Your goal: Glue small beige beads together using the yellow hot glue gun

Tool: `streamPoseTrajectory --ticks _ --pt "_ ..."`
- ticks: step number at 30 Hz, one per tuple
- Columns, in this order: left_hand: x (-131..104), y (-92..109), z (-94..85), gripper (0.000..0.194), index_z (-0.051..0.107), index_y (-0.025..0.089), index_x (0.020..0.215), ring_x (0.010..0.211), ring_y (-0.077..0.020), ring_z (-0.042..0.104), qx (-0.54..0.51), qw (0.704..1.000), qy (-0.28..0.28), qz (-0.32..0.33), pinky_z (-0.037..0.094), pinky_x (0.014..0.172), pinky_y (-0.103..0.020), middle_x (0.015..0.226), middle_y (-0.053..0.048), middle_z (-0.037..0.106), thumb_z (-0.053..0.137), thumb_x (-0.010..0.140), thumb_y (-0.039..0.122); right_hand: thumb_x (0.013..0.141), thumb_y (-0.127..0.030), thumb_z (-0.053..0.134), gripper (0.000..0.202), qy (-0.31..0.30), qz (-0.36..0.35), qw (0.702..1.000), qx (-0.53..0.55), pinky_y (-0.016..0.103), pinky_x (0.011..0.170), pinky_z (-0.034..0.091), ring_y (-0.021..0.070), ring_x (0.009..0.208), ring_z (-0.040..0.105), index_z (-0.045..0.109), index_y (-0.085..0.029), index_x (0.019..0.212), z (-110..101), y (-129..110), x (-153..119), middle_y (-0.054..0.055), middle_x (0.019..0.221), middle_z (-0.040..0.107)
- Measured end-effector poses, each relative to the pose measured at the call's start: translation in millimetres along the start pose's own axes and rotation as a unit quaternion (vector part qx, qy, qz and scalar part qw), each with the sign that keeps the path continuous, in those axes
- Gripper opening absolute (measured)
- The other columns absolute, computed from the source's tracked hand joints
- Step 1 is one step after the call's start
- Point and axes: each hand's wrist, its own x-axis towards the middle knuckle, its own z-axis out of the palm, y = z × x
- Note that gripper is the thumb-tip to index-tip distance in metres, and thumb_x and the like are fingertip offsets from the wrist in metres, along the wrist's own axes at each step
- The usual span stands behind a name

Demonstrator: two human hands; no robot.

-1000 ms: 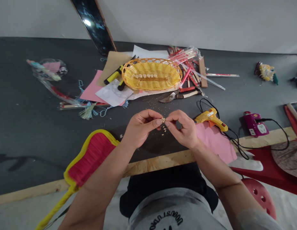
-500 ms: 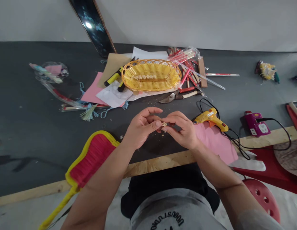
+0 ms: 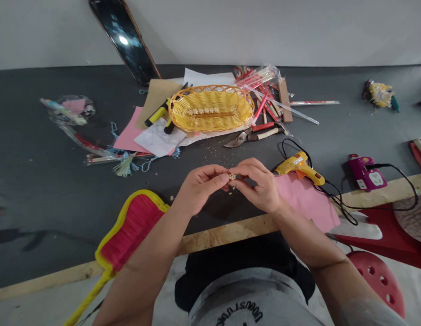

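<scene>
Between my two hands is a small cream flower-shaped cluster (image 3: 232,176), pinched at the fingertips over the dark tabletop. My left hand (image 3: 205,185) is closed, its thumb and fingers on the cluster's left side. My right hand (image 3: 256,183) is closed too, with thumb and index finger gripping the right side. Tiny pale bits lie on the table around the fingers. Beyond the hands, a yellow woven basket (image 3: 210,121) holds a row of several similar cream clusters (image 3: 203,111). Red-and-white-handled pruning shears (image 3: 251,135) lie in front of the basket.
To the right, a yellow glue gun (image 3: 299,168) rests by pink paper (image 3: 307,201), its cord near a purple power socket (image 3: 366,174). A pink-and-yellow fan (image 3: 132,226) lies left. A phone (image 3: 125,40) leans on the wall; blue tassels (image 3: 125,165) and wrapped sticks (image 3: 261,81) surround the basket.
My left fingers have drawn closer together, the raised index finger lowering toward the cluster. The camera view has shifted slightly. Both hands keep hold of the cluster.
</scene>
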Motion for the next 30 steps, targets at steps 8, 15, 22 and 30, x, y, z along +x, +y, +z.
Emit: streamPoseTrajectory --ticks 8,15,22,30 --pt "1 -6 -5.5 0.019 0.08 0.019 0.079 0.065 -0.0098 0.064 0.025 1.0 0.007 -0.003 0.054 0.066 -0.021 0.074 -0.001 0.073 0.088 0.071 0.034 0.093 -0.02 0.069 0.016 -0.006 0.001 1.0 -0.004 0.03 0.076 0.062 0.0168 0.09 0.069 0.071 -0.022 0.108 0 1 0 0.006 0.095 0.069" --pt "0 0 0.4 0.019 0.079 0.018 0.073 0.062 -0.0097 0.063 -0.004 1.0 0.023 -0.011 0.053 0.063 -0.021 0.069 0.0 0.072 0.09 0.067 0.032 0.09 -0.024 0.074 0.025 -0.01 0.011 1.0 0.009 0.03 0.074 0.061 0.0173 0.089 0.069 0.068 -0.02 0.113 0 1 0 0.008 0.099 0.072" --pt "1 5 0.7 0.025 0.079 0.017 0.07 0.059 -0.0104 0.064 -0.023 0.999 0.033 -0.037 0.052 0.058 -0.02 0.069 -0.003 0.074 0.093 0.061 0.035 0.098 -0.022 0.06 0.012 0.002 0.027 0.999 0.025 0.032 0.074 0.058 0.0164 0.084 0.068 0.07 -0.021 0.103 -3 0 2 0.005 0.09 0.073" --pt "0 3 -0.9 0.024 0.079 0.016 0.072 0.059 -0.0114 0.063 -0.02 0.999 0.026 -0.034 0.052 0.06 -0.023 0.069 -0.003 0.074 0.092 0.062 0.034 0.097 -0.022 0.063 0.009 0.001 0.031 0.999 0.044 0.03 0.072 0.057 0.0147 0.08 0.068 0.071 -0.021 0.099 -2 -2 3 0.003 0.087 0.074"
